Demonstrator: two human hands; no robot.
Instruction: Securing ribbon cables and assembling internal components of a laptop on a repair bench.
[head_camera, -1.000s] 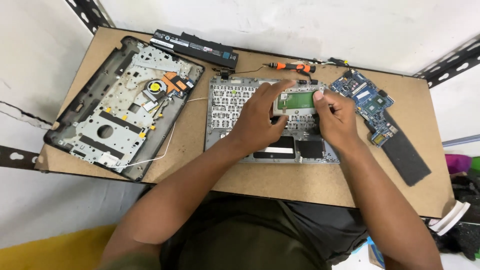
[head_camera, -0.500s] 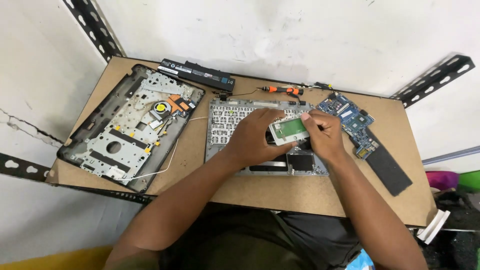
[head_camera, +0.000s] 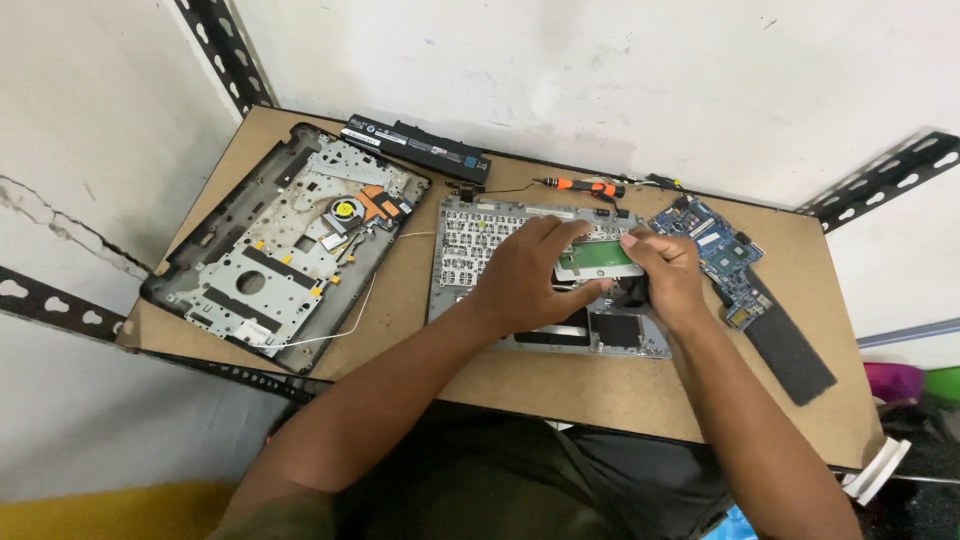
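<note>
White walls were seen behind a brown table (head_camera: 600, 385). A small green board (head_camera: 598, 259) was held above the upturned laptop top (head_camera: 470, 250), pinched between the left hand (head_camera: 530, 275) and the right hand (head_camera: 665, 272).

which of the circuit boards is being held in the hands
The small green board, pinched between the left hand and right hand over the keyboard frame. The blue board lies untouched on the table.
</note>
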